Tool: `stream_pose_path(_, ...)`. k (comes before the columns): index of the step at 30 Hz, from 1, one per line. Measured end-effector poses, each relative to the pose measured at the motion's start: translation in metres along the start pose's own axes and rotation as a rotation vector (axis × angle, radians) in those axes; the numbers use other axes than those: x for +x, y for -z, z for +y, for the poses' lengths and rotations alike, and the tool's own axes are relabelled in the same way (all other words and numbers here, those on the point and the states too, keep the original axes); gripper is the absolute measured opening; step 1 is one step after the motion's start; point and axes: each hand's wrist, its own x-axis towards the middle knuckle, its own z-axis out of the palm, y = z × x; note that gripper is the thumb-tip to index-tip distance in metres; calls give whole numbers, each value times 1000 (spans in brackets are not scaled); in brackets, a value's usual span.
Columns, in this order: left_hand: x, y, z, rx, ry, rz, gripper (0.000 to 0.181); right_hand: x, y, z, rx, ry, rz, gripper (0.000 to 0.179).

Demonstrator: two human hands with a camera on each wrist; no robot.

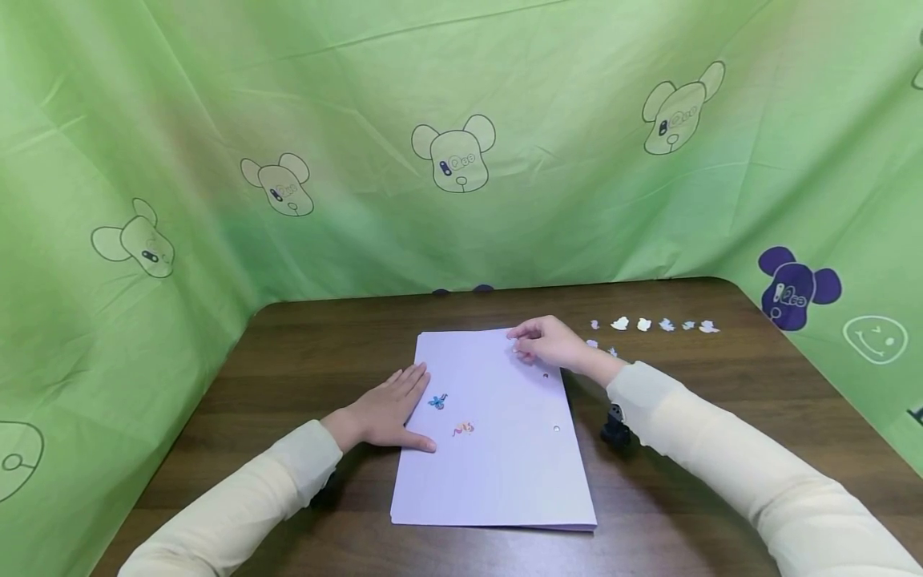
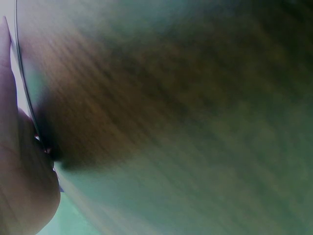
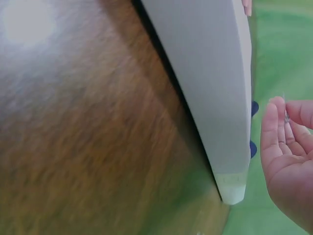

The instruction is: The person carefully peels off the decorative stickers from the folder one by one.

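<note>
A stack of white paper (image 1: 497, 473) lies on the wooden table. Two small coloured stickers, one blue (image 1: 437, 402) and one orange-yellow (image 1: 464, 429), sit on its left half. My left hand (image 1: 389, 409) rests flat across the paper's left edge, fingers straight, beside the blue sticker. Above the far right corner of the paper, my right hand (image 1: 548, 340) pinches a small thin piece (image 3: 286, 116) between thumb and fingertips. That piece looks partly see-through, probably a sticker; its picture cannot be made out. The left wrist view shows mostly blurred table and part of the left hand (image 2: 24, 181).
Several small paper cutouts, one of them white (image 1: 620, 324), lie in a row at the table's far right. Two tiny spots, one of them pale (image 1: 557, 429), show near the paper's right edge. A green printed curtain (image 1: 360, 232) hangs behind the wooden table (image 1: 324, 353).
</note>
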Motion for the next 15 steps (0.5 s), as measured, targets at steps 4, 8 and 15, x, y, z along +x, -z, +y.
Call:
stream_pose_path(4, 1, -1, -1, -8, 3, 0, 120, -5, 4, 4, 17, -23, 21, 24)
stream_pose_path(8, 3, -3, -2, -9, 11, -8, 120, -12, 10, 6, 53, -39, 32, 23)
stream_pose_path(15, 3, -4, -2, -3, 13, -12, 119, -26, 25, 13, 6, -3, 98, 20)
